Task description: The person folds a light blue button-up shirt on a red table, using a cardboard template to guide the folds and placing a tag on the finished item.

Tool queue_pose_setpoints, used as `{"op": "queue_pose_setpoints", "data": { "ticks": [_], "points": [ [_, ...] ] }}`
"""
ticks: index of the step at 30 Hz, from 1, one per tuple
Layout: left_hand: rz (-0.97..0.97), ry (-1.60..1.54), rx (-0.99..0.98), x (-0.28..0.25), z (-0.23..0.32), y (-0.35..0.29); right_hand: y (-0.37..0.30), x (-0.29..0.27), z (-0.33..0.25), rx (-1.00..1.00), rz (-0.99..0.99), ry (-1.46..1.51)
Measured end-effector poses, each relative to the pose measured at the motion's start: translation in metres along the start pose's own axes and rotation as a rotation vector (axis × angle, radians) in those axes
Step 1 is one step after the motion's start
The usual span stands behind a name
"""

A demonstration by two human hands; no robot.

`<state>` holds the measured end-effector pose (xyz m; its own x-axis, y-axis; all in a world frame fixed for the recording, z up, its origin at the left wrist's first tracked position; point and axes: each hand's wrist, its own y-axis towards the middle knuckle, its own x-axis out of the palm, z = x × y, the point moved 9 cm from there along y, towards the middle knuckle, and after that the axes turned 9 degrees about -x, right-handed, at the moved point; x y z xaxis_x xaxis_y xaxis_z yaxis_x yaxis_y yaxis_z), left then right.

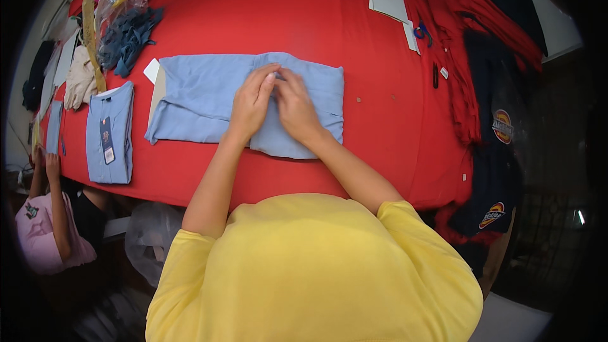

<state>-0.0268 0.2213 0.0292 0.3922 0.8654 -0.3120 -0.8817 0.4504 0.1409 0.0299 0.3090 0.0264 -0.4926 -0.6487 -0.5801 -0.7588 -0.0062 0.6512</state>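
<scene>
A light blue garment [196,85] lies folded into a long rectangle on the red-covered table [392,145]. Both hands rest on it right of its middle, with their fingertips close together at the far side. My left hand [252,100] is palm down, its fingers stretched out on the cloth. My right hand [294,102], slightly blurred, lies against it with fingers extended too; neither shows anything held. A beige card edge [158,96] sticks out of the garment's left end, next to a white paper piece [151,71].
A folded blue shirt [120,136] with a dark tag lies at left. Beyond it are dark blue cloth strips [126,38], clear plastic and a whitish glove [80,79]. White papers [387,0] and blue-handled scissors [422,33] lie far right. Another person's pink sleeve [47,225] shows at lower left.
</scene>
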Motion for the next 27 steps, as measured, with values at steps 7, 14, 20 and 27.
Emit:
{"op": "queue_pose_setpoints", "data": {
  "ticks": [7, 14, 20, 27],
  "points": [
    [0.082, 0.47, 0.272, 0.004, -0.01, -0.012, -0.083, -0.075, 0.026, 0.12, -0.018, -0.103],
    [0.054, 0.594, 0.134, -0.001, -0.008, -0.021, -0.08, -0.087, 0.04, 0.217, 0.06, -0.188],
    [0.152, 0.584, 0.211, -0.011, 0.021, -0.023, -0.066, -0.104, 0.032, 0.121, 0.157, -0.226],
    [-0.019, 0.457, 0.051, -0.005, 0.034, -0.062, -0.084, -0.107, 0.03, 0.222, 0.001, -0.177]
  ]
}}
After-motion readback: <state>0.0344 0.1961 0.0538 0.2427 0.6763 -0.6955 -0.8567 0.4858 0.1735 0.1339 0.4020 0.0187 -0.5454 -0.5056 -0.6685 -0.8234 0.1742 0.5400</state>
